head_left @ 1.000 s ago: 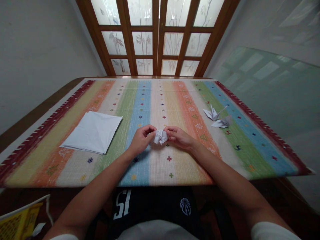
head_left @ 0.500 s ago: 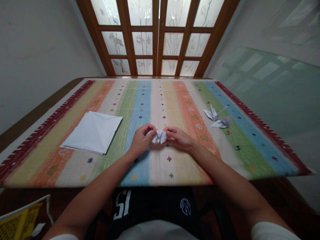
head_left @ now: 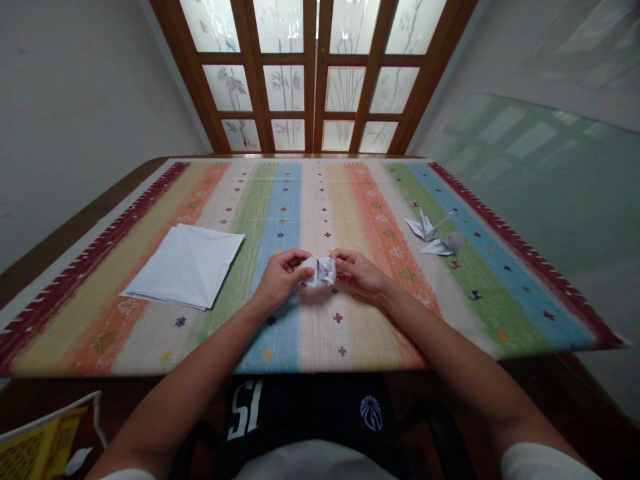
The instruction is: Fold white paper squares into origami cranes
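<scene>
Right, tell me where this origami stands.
Done: an origami crane and a second, flatter one sit finished-looking to the right. In hand: a small folded white paper piece, pinched between the left hand and right hand. Left: a stack of white paper squares lies flat; the sheet count can't be told.

The folded paper (head_left: 320,271) fills the gap between the hands. Only striped tablecloth (head_left: 310,340) lies from the left hand (head_left: 283,280) to the stack of white paper (head_left: 185,265), and from the right hand (head_left: 363,277) to the paper cranes (head_left: 425,228), the nearest obstacles on either side.
</scene>
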A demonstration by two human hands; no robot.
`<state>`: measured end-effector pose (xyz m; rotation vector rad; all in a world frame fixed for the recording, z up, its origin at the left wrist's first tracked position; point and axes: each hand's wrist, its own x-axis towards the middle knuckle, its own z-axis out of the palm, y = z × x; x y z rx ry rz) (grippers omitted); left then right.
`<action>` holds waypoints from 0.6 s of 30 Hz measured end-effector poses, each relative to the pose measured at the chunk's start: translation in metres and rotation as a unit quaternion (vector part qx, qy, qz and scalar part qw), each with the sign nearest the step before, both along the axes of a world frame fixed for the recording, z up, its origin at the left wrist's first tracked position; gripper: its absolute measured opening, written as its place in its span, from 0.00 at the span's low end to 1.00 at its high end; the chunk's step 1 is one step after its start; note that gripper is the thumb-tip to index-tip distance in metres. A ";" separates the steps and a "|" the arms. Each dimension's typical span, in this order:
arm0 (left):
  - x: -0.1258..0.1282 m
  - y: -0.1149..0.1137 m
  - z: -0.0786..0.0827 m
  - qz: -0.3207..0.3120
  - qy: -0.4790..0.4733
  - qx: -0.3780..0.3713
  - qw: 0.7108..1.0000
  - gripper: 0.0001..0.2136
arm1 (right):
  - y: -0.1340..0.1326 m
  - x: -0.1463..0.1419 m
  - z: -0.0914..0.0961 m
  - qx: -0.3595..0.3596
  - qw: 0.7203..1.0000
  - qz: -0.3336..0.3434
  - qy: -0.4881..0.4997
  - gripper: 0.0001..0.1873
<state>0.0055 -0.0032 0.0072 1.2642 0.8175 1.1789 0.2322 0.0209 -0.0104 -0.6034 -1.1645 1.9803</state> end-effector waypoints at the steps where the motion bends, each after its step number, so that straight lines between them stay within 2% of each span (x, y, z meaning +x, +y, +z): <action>1: 0.000 0.001 -0.001 -0.008 -0.009 -0.005 1.000 0.26 | 0.000 0.000 0.001 0.002 1.000 -0.008 0.003 0.21; 6: -0.001 0.005 -0.009 -0.030 -0.045 -0.021 0.998 0.27 | 0.002 0.003 0.005 0.006 0.998 -0.046 0.029 0.24; 12: -0.003 0.007 -0.014 -0.030 -0.047 -0.036 0.998 0.27 | 0.003 0.008 0.009 0.023 0.999 -0.030 0.026 0.31; 18: -0.003 0.006 -0.014 -0.038 -0.057 -0.038 0.997 0.27 | 0.004 0.006 0.007 0.026 0.999 -0.027 0.026 0.28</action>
